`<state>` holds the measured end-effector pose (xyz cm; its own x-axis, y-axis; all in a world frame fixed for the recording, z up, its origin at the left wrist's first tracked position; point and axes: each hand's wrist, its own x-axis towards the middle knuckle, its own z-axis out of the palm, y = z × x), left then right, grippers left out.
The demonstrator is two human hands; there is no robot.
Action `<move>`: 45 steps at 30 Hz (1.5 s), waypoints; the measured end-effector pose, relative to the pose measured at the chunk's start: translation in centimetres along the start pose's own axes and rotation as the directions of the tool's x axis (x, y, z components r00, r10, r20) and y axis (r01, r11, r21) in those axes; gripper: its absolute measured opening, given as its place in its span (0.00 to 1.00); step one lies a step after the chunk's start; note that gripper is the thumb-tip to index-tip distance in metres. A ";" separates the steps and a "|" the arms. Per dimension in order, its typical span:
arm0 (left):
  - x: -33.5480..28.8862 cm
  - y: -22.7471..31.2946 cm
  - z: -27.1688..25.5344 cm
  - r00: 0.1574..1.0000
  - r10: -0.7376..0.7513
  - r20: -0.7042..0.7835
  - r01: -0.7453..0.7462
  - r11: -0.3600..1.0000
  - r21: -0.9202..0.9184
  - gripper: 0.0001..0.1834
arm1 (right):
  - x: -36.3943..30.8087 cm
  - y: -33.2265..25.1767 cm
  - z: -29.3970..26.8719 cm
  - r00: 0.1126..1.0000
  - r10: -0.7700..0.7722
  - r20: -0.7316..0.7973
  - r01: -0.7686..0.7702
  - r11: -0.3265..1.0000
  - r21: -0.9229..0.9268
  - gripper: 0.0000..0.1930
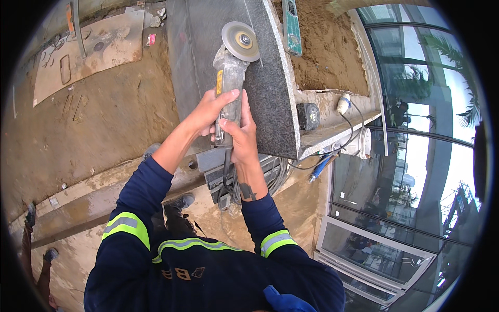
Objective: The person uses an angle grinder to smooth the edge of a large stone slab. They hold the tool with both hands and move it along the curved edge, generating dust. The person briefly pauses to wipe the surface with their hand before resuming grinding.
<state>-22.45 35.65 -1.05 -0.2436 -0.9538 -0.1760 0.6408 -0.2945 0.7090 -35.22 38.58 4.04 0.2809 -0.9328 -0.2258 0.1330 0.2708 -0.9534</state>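
My left hand [210,110] and my right hand [242,129] are both wrapped round the grey body of an angle grinder [228,83]. Its round cutting disc [228,35] faces up toward me at the far end. The disc lies over the inner edge of a dark speckled stone slab [270,104]; whether it touches the stone I cannot tell, nor whether it spins. A black power cord [227,169] hangs from the near end of the tool, below my right hand.
A green spirit level [292,31] rests beyond the slab beside sandy soil [327,57]. Stacked grey stone strips [213,179] and coiled cable lie nearer me. A white connector [343,104], bucket [365,143] and glass wall [410,171] stand right; another person's legs [44,270] show lower left.
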 end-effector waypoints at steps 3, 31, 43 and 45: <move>0.5 0.5 0.0 1.000 -0.015 -0.005 0.015 1.000 0.004 0.32 | 0.6 -0.3 0.1 1.000 0.007 0.003 -0.007 1.000 0.010 0.52; -4.1 -0.3 2.7 0.997 -0.016 -0.081 0.020 0.998 0.059 0.36 | -4.0 -0.6 -0.5 0.998 0.060 0.005 -0.059 0.998 -0.008 0.53; -0.7 0.4 1.0 0.997 -0.047 -0.063 0.049 0.998 0.033 0.38 | -0.8 -0.8 0.0 0.999 0.018 0.032 -0.020 0.997 0.079 0.53; 0.3 0.2 0.7 0.998 -0.028 -0.055 0.029 0.999 0.014 0.38 | -0.2 -0.8 0.0 1.000 0.016 0.026 -0.017 0.997 0.071 0.53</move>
<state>-22.94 35.37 -0.51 -0.2207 -0.9470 -0.2333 0.6231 -0.3209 0.7133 -35.35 38.51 4.86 0.3075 -0.9220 -0.2353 0.1954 0.3032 -0.9327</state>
